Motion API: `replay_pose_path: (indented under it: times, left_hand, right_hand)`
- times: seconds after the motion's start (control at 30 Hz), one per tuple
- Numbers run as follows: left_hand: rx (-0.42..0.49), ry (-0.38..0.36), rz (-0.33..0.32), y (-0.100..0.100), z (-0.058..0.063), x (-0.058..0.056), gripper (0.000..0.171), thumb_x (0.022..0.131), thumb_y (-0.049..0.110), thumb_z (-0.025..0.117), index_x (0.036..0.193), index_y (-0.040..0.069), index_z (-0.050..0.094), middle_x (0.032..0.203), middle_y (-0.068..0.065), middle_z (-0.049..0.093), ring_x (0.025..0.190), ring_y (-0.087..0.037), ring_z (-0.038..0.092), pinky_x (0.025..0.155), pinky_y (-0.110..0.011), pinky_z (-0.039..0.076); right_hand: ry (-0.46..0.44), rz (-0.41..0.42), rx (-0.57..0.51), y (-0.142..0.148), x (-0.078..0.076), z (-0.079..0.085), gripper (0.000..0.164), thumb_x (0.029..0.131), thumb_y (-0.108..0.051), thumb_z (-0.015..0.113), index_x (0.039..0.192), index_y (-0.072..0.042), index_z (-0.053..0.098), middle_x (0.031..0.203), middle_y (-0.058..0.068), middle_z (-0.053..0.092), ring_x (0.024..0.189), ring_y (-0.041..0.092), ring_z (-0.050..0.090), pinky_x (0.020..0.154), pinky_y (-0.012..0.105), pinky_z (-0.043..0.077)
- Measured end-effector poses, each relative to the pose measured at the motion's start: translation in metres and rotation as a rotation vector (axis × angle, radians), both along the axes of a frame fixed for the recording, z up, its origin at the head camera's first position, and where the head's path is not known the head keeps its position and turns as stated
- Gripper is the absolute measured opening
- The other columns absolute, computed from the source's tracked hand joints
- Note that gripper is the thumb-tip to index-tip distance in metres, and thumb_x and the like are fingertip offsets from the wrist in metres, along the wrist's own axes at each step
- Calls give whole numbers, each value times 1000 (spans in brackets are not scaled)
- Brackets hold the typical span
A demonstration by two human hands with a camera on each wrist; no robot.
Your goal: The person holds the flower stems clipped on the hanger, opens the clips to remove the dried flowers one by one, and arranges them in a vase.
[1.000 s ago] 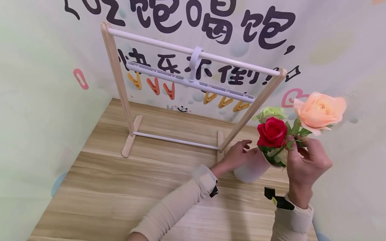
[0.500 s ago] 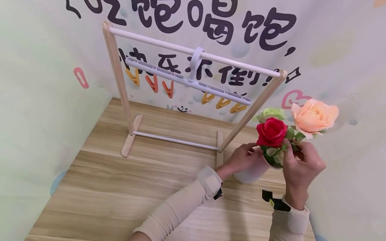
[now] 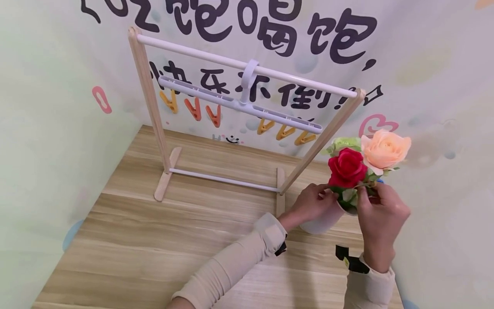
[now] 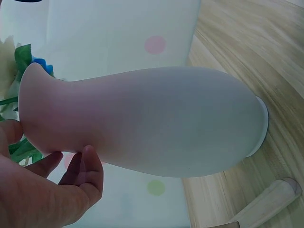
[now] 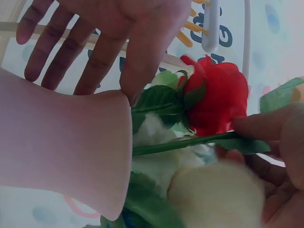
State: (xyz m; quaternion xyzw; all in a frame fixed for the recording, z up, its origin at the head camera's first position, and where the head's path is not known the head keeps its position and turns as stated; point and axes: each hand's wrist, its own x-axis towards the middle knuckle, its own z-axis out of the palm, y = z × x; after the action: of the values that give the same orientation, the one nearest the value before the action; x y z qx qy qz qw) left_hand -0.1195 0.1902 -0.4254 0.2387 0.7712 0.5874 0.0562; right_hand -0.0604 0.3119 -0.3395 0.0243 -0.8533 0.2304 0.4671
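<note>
In the head view my right hand (image 3: pixel 382 214) pinches the stem of a peach rose (image 3: pixel 386 150) above the vase. From the mouth of the vase, that green stem (image 5: pixel 190 144) runs to my right fingers in the right wrist view. A red rose (image 3: pixel 347 167) stands beside it. My left hand (image 3: pixel 310 204) touches the neck of the pale pinkish vase (image 4: pixel 156 121) from one side, thumb at the rim and fingers spread along the neck. A whitish bloom (image 5: pixel 216 194) and leaves fill the vase mouth. The stems' lower ends are hidden inside.
A wooden stand (image 3: pixel 152 98) with a white top bar (image 3: pixel 193 52) is left of the vase. From it hangs a lilac clip hanger (image 3: pixel 216 95) with several yellow and orange clips (image 3: pixel 194 109). Below is a wood-grain table (image 3: pixel 154 240); a printed cloth (image 3: pixel 58 86) rises behind.
My right hand has brought the peach rose left and lower, closer to the red rose. My left hand stays at the vase's neck, shifting slightly right.
</note>
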Motion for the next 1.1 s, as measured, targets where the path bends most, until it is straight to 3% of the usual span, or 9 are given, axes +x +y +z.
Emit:
replay_pose_path:
  times: [0.17,0.4,0.53,0.6,0.77,0.9,1.0,1.1]
  left_hand:
    - [-35,3,-2,0,1,0,34,99,30,54,125,14,69,103,-6,72,90,-8,62,69,-12,45]
    - [-60,-15,11,2,2,1,34,100,32,54,124,15,69,101,-5,72,90,-7,60,67,-13,44]
    - [-76,-14,19,3,2,0,32,100,31,54,123,14,69,100,-5,72,89,-7,60,66,-12,43]
    - [-77,-14,22,4,3,0,31,100,31,55,122,14,70,99,-5,72,88,-7,60,65,-12,43]
    - [-88,12,38,4,4,0,31,100,28,55,122,13,70,89,-5,73,81,-7,56,60,-13,40]
    - [-87,30,59,4,5,1,30,100,26,57,122,14,70,75,-2,69,76,-6,52,57,-14,37]
    - [-80,27,66,4,6,2,30,99,26,57,123,13,70,77,-3,70,76,-6,53,57,-14,38]
    - [-84,21,69,4,6,2,31,100,28,57,124,14,70,86,-5,73,78,-6,56,58,-12,39]
  right_hand:
    - [-75,-54,84,-1,2,-3,16,87,-5,67,80,9,65,76,24,68,64,36,65,73,0,31]
    - [-108,-138,128,-5,5,-6,17,86,-6,63,75,6,65,68,22,66,61,36,64,55,31,36]
    - [-123,-145,114,-4,5,-11,14,84,-4,63,74,6,64,66,22,67,60,37,64,53,38,36]
    - [-139,-139,110,-4,5,-13,13,85,-3,64,76,7,65,68,23,67,61,38,65,55,34,37]
    - [-184,-132,84,-4,6,-18,11,86,-1,65,85,10,68,75,25,69,65,38,66,66,9,32]
    - [-204,-138,68,-6,6,-23,11,86,-1,65,86,9,68,75,24,69,66,38,65,65,17,36]
    - [-209,-137,59,-7,6,-26,10,86,-1,65,85,8,67,73,24,68,65,38,63,63,26,37]
    - [-214,-124,33,-7,5,-29,9,86,-1,66,85,7,68,73,23,69,64,36,63,64,18,36]
